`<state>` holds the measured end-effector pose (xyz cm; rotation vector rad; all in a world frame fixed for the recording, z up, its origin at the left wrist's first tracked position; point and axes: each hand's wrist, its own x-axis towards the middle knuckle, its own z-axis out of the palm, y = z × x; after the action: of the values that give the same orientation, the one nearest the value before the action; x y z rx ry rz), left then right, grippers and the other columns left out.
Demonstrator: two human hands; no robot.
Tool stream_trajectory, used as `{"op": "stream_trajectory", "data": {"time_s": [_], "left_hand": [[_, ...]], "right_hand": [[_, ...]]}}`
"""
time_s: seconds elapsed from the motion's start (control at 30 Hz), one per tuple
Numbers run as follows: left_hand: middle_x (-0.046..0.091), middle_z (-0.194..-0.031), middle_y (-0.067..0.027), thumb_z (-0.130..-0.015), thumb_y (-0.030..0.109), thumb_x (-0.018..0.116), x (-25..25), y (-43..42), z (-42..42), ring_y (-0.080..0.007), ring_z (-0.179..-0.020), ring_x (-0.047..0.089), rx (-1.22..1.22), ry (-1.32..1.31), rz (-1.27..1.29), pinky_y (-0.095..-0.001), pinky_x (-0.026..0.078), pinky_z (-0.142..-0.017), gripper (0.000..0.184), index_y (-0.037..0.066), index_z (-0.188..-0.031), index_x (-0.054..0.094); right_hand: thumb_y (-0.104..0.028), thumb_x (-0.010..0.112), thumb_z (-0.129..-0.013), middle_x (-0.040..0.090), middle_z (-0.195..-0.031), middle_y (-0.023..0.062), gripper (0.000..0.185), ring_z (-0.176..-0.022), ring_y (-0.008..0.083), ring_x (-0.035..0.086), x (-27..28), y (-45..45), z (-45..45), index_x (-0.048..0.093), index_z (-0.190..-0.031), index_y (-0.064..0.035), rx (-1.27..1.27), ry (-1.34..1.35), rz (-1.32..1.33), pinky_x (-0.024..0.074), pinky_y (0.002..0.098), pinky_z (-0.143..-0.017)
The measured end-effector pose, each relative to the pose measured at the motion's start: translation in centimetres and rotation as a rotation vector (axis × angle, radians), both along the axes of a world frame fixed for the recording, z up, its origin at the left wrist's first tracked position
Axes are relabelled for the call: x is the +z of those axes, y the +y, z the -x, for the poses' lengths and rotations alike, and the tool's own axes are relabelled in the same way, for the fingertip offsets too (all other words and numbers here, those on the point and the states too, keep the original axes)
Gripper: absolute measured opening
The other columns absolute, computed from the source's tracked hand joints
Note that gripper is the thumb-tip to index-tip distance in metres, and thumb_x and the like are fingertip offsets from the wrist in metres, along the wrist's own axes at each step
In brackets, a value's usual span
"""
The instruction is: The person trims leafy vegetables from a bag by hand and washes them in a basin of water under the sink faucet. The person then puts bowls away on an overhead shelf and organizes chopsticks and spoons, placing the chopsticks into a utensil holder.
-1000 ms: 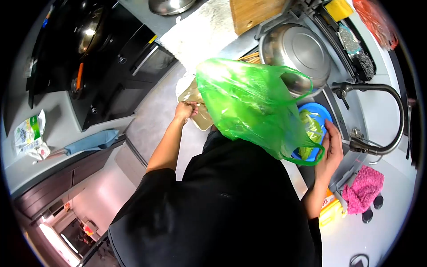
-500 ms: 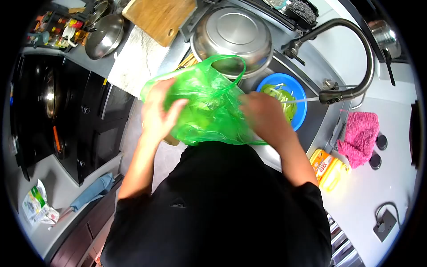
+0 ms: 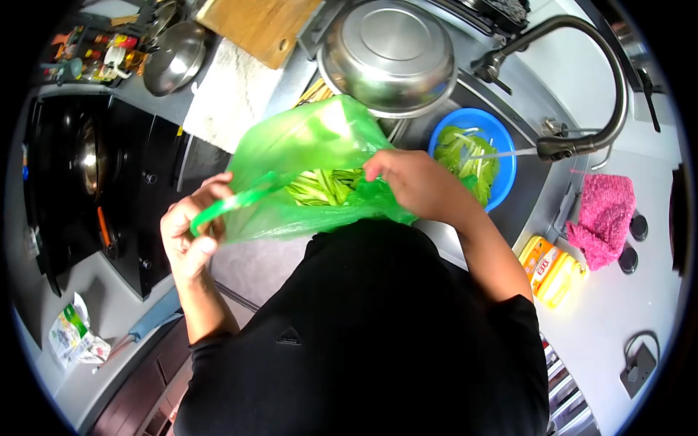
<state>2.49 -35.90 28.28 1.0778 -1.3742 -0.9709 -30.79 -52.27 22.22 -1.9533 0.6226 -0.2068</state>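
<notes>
A thin green plastic bag (image 3: 291, 142) is stretched between my two hands, its mouth spread apart. Inside it lie leafy greens (image 3: 323, 187) with pale stalks. My left hand (image 3: 190, 227) grips one handle of the bag at the left. On the other side, my right hand (image 3: 418, 185) is closed on the bag's rim, fingertips pinched together. Just right of that hand, a blue basin (image 3: 510, 163) in the sink holds more leafy greens (image 3: 465, 154), with water running from the faucet (image 3: 574, 147) into it.
An upturned steel bowl (image 3: 389, 43) stands beyond the bag. A wooden cutting board (image 3: 254, 25) and a white cloth (image 3: 229, 94) are at the upper left. Right of the sink lie a pink towel (image 3: 603, 218) and a yellow-orange package (image 3: 549, 272). The black stove (image 3: 131, 174) is at left.
My left hand has moved left and down, drawing out the bag's handle. The bag now gapes, showing the greens inside. My right hand has shifted slightly and pinches the rim.
</notes>
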Motion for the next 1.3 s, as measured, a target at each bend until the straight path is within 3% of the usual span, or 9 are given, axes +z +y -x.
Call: {"op": "stream_trajectory", "data": {"time_s": [0.2,0.33,0.43,0.63,0.77,0.9,1.03,1.07,1.3], "left_hand": [[0.068,-0.090,-0.0181,-0.084,0.017,0.082,3.7,2.0,1.3,-0.0279,-0.079,0.066,0.116,0.197,0.063,-0.0474,0.052,-0.080,0.034,0.010,-0.086,0.049],[0.067,-0.084,-0.0272,-0.093,0.010,0.071,4.1,2.1,2.2,-0.0240,-0.064,0.064,0.043,0.285,0.032,-0.0331,0.054,-0.059,0.027,0.006,-0.100,0.045],[0.061,-0.077,-0.0113,-0.099,0.016,0.064,4.5,2.0,2.4,-0.0141,-0.045,0.052,0.187,0.316,0.015,-0.0258,0.041,-0.049,0.021,0.006,-0.105,0.046],[0.063,-0.080,-0.0171,-0.101,0.008,0.057,4.3,2.4,1.5,-0.0147,-0.051,0.054,0.253,0.292,0.008,-0.0235,0.046,-0.046,0.014,0.001,-0.109,0.049],[0.058,-0.080,-0.0081,-0.103,0.009,0.055,5.2,1.1,1.3,-0.0113,-0.052,0.048,0.468,0.267,-0.094,-0.0228,0.040,-0.051,0.011,0.002,-0.112,0.054],[0.060,-0.088,-0.0090,-0.101,0.006,0.058,6.0,-1.0,1.4,-0.0108,-0.060,0.052,0.544,0.132,-0.127,-0.0213,0.044,-0.057,0.018,0.001,-0.118,0.054],[0.056,-0.136,-0.0157,-0.092,0.003,0.069,7.1,-4.1,2.6,-0.0243,-0.114,0.063,0.655,-0.728,0.089,-0.0338,0.052,-0.094,0.054,0.003,-0.142,0.047],[0.057,-0.137,-0.0192,-0.086,0.003,0.073,9.2,-5.0,3.8,-0.0328,-0.118,0.062,0.617,-1.074,0.224,-0.0404,0.047,-0.104,0.057,0.001,-0.139,0.052],[0.071,-0.109,-0.0165,-0.093,0.002,0.062,11.8,-12.9,11.5,-0.0313,-0.105,0.069,-0.327,-0.767,0.179,-0.0364,0.052,-0.092,0.018,-0.001,-0.110,0.069]], "right_hand": [[0.004,0.051,-0.087,0.069,-0.105,0.0234,0.034,-0.100,0.0389,0.066,-0.5,1.6,-10.4,0.066,-0.117,-0.0021,0.448,0.146,0.123,0.0507,0.0485,-0.086],[-0.010,0.062,-0.086,0.070,-0.107,0.0212,0.032,-0.101,0.0354,0.068,-4.3,3.1,-17.9,0.068,-0.117,-0.0072,0.603,0.733,0.323,0.0563,0.0428,-0.079],[-0.037,0.079,-0.078,0.065,-0.116,0.0166,0.053,-0.103,0.0328,0.067,-6.8,7.0,-17.4,0.066,-0.120,-0.0074,0.296,0.638,0.616,0.0570,0.0386,-0.082],[-0.012,0.067,-0.083,0.063,-0.118,0.0201,0.039,-0.102,0.0343,0.066,-8.7,6.0,-15.6,0.066,-0.121,-0.0075,0.062,0.511,0.728,0.0570,0.0417,-0.080],[-0.006,0.064,-0.085,0.064,-0.119,0.0262,0.047,-0.113,0.0389,0.061,-6.5,3.6,-12.1,0.058,-0.131,0.0003,-0.003,0.186,0.019,0.0496,0.0453,-0.096],[-0.015,0.067,-0.089,0.066,-0.114,0.0250,0.045,-0.107,0.0409,0.063,-2.8,2.9,-8.3,0.056,-0.130,0.0006,-0.062,0.088,0.017,0.0492,0.0459,-0.093],[-0.026,0.069,-0.092,0.065,-0.110,0.0256,0.045,-0.104,0.0391,0.064,-3.6,2.6,-5.0,0.054,-0.124,0.0021,-0.107,0.025,-0.138,0.0492,0.0474,-0.088],[-0.029,0.069,-0.092,0.065,-0.109,0.0253,0.047,-0.103,0.0382,0.064,-5.0,2.8,-4.1,0.054,-0.125,0.0020,-0.094,-0.027,-0.186,0.0493,0.0470,-0.087],[-0.027,0.066,-0.097,0.072,-0.106,0.0126,0.039,-0.103,0.0236,0.067,-2.9,3.9,-2.1,0.065,-0.129,-0.0047,-0.215,-0.336,-0.238,0.0509,0.0352,-0.093]]}}
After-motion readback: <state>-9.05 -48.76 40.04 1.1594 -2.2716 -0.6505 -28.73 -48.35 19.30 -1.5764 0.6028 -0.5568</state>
